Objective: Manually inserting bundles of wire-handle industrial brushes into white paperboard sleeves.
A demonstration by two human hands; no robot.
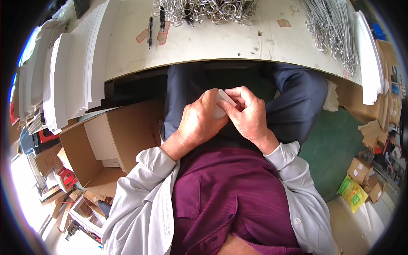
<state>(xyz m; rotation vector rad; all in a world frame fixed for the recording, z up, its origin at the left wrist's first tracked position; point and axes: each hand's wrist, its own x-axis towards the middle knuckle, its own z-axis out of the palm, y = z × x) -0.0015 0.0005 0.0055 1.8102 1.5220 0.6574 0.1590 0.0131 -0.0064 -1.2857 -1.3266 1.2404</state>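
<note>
My left grip [202, 117] cups and my right grip [248, 114] pinches a small white card-like piece [227, 97] between them, short of the surface [221, 44] ahead, apparently working its edge, which next calls for light, even pressure.

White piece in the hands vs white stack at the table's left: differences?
Support: the left hand and right hand hold the white piece; the white stack rests on the table.
Size: the white piece's visible part is small; the white stack is long, with many layers.
Shared: both are white.
</note>
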